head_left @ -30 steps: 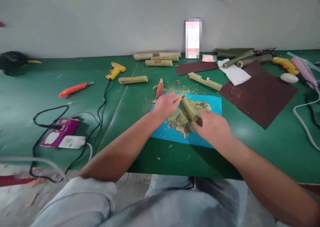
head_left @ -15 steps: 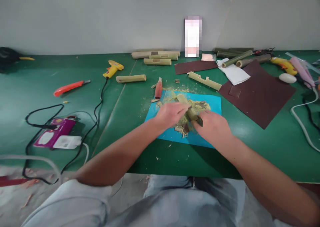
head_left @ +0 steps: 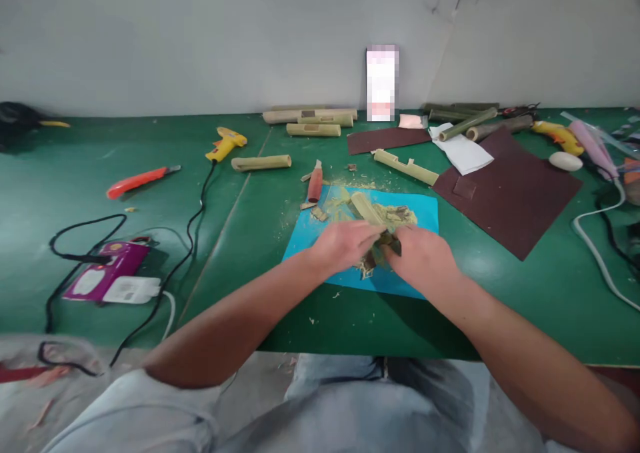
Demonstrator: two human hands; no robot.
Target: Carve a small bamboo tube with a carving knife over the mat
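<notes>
A pale green bamboo tube slants over the blue sheet, its near end between my hands. My right hand is closed around that near end, where something dark shows by the thumb. My left hand lies across the tube from the left, its fingers pinched together close to the right hand. A dark edge shows at the left fingertips, too blurred to name. Bamboo shavings and dust cover the sheet under and around the tube. A red-handled knife lies just beyond the sheet.
Several cut bamboo tubes lie toward the wall. At right are brown sheets, a white paper and a white egg-shaped object. Leftward lie a yellow glue gun, an orange utility knife and a purple power strip.
My left hand has slid down along the tube toward my right hand, baring more of its far part. The right hand keeps its grip. The view has shifted slightly.
</notes>
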